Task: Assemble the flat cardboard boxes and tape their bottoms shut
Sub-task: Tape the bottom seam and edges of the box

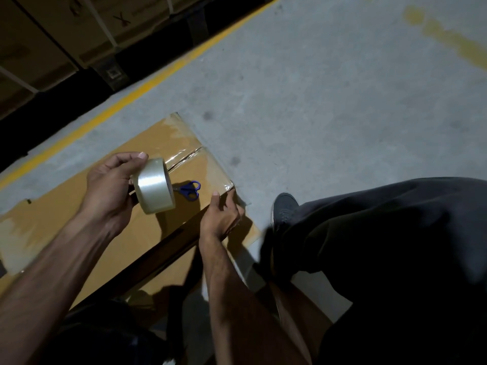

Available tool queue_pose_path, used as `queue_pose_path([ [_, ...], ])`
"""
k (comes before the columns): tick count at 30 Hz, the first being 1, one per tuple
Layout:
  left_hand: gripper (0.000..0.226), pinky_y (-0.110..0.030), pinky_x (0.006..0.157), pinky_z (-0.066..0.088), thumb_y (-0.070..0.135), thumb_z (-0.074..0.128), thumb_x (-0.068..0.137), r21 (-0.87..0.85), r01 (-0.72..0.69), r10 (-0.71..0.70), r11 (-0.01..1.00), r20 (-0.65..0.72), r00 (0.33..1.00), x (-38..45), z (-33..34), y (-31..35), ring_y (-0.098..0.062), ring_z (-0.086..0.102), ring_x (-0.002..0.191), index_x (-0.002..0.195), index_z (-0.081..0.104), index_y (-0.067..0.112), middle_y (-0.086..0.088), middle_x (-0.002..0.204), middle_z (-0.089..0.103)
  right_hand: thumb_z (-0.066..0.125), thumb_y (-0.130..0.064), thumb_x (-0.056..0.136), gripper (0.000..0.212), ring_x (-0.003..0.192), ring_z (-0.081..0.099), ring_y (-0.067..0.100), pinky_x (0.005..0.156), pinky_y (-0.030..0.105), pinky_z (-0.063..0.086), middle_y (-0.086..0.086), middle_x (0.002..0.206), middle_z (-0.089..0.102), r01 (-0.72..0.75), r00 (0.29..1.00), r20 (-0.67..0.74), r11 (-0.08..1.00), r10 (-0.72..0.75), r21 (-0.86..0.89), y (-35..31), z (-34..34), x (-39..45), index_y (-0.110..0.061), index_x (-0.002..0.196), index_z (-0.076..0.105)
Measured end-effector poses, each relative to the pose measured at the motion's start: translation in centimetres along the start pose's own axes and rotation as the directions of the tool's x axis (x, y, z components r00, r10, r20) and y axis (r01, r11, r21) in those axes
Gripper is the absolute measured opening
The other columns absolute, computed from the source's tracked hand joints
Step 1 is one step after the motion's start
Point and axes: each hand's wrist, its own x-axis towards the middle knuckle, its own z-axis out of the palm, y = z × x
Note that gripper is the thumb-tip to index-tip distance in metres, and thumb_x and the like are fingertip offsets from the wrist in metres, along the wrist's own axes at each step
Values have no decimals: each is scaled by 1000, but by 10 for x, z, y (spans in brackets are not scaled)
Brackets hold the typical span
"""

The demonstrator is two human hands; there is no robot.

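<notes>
Currently, the status is reading as follows.

Left hand: the left hand (110,191) is gripping the tape roll (155,186), thumb over the top, fingers curled behind, holding it above the box.

Right hand: the right hand (220,216) is pressing on the near right corner of the cardboard box (147,143), fingers fairly straight along the edge; nothing is enclosed in it.

Box location: lying on the concrete floor (329,88), at about 9 o'clock from the person's shoe (284,206).

Seam: the flap seam (185,156) is showing glossy tape across it, at 1 o'clock from the roll.

Scissors: the blue scissors (189,190) are resting on the box, at 3 o'clock just beside the roll.

Handling judgement: the cardboard is probably light, stiff along creases, flexing mid-panel; grasping at edges and corners is advisable. The tape is likely slick outside and sticky beneath; holding through the core is safest.
</notes>
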Motion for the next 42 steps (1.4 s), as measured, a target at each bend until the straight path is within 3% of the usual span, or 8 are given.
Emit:
queue_pose_path([
  [3, 12, -30, 63, 41, 19, 71, 96, 19, 11, -11, 1000, 5, 1000, 0, 7, -1, -13, 55, 74, 85, 69, 23, 7, 86, 68, 77, -36, 95, 60, 118, 58, 16, 87, 19, 45, -1, 137, 47, 39, 999, -8, 997, -39, 72, -32, -16, -16, -28, 150, 57],
  [7, 11, -29, 61, 41, 18, 70, 97, 26, 18, -18, 999, 8, 1000, 1, 17, -3, -12, 57, 74, 86, 69, 22, 8, 87, 70, 83, -22, 90, 61, 122, 57, 17, 94, 26, 52, 3, 139, 45, 7, 1000, -15, 991, -5, 133, -43, -20, -20, -24, 146, 61],
  [12, 11, -27, 59, 42, 18, 69, 97, 29, 23, -23, 999, 9, 1000, 3, 25, -2, -12, 56, 74, 87, 68, 22, 8, 88, 70, 85, -22, 87, 61, 123, 56, 17, 92, 28, 57, 1, 136, 46, 31, 998, -52, 988, -23, 149, -47, -20, -23, -25, 144, 63],
  [15, 11, -27, 59, 42, 18, 69, 97, 29, 33, -33, 999, 4, 999, 5, 22, -4, -13, 56, 75, 87, 69, 22, 7, 89, 69, 84, -22, 88, 64, 121, 55, 13, 76, 16, 56, -1, 137, 44, 33, 999, 24, 990, -37, 140, -42, -26, -15, -26, 147, 60],
  [21, 13, -30, 62, 42, 19, 70, 97, 16, 35, -35, 999, -13, 999, 9, 19, -5, -14, 55, 77, 85, 69, 23, 6, 90, 68, 85, -17, 87, 64, 122, 54, 11, 74, 14, 50, -4, 136, 44, -9, 983, 182, 979, -30, 206, -43, -39, 0, -32, 146, 62],
  [27, 13, -30, 62, 42, 17, 70, 97, 2, 39, -39, 999, -7, 999, 9, 21, -4, -14, 56, 77, 85, 69, 22, 7, 89, 70, 85, -13, 86, 59, 130, 52, 15, 89, 27, 48, 6, 151, 44, -88, 952, 305, 976, 24, 199, -49, -48, 14, -39, 136, 67],
  [32, 11, -30, 62, 43, 18, 70, 97, 1, 48, -48, 999, -9, 999, 11, 20, -5, -15, 57, 79, 87, 70, 22, 7, 90, 71, 88, -19, 83, 46, 138, 49, 20, 98, 31, 48, 4, 156, 45, -126, 927, 371, 978, 56, 166, -53, -54, 20, -58, 102, 71],
  [42, 10, -27, 58, 41, 17, 71, 96, 2, 47, -47, 999, -10, 999, 13, 24, -5, -13, 56, 74, 87, 69, 22, 8, 87, 71, 87, -30, 85, 17, 118, 67, 25, 105, 45, 56, 4, 110, 78, -255, 960, 191, 922, 205, 291, -66, -29, 24, -20, 98, 82],
])
